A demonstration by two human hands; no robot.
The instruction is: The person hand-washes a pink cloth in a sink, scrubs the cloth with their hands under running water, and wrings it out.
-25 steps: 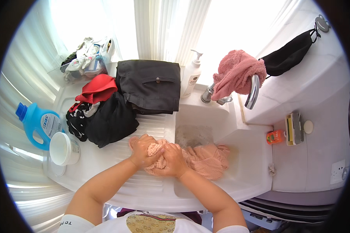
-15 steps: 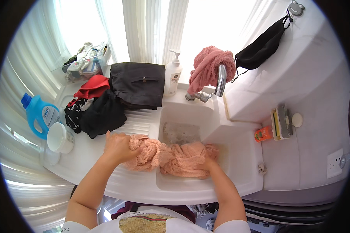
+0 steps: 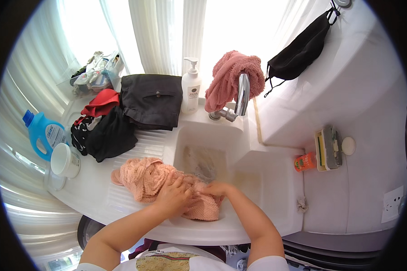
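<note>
A wet, nubby peach towel lies bunched across the ridged washboard slope and hangs over into the white sink. My left hand is on the middle of the towel, fingers curled over its folds and gripping them. Just to the right, my right hand is closed on the towel's upper right edge above the basin; its fingertips are partly lost in the cloth. Cloudy, sudsy water shows at the basin's bottom. A dusty-pink towel is draped over the chrome faucet.
Behind the washboard lie folded dark trousers, black clothes and a red garment. A pump bottle stands by the faucet. At left are a blue detergent jug and white tub; at right, an orange bottle and sponge holder.
Most of the towel has come up out of the basin leftward onto the washboard. My left hand moved right along it to its middle; my right hand moved left, up out of the basin.
</note>
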